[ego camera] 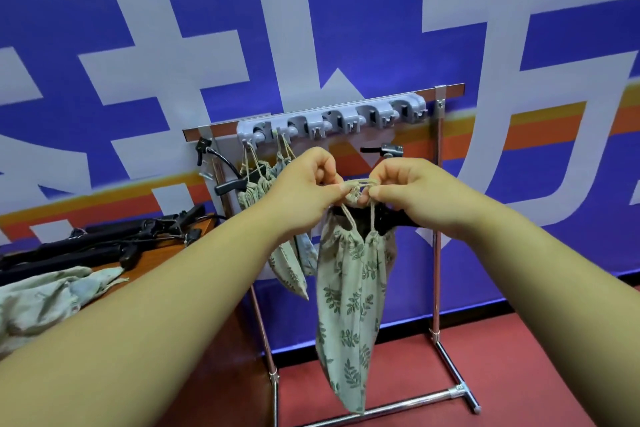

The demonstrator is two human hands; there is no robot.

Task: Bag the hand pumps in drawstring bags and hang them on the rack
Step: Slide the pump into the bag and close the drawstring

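A leaf-print drawstring bag hangs in the air in front of the rack, with the black handle of a hand pump sticking out of its top. My left hand and my right hand both pinch the bag's cord just above the gathered mouth. The grey hook rail tops the metal rack. Two bagged pumps hang from its left hooks. Several loose black pumps lie on the table at the left.
Empty leaf-print bags lie on the wooden table at the left. A blue banner wall stands right behind the rack. The rack's chrome foot bar rests on the red floor. The rail's right hooks are bare.
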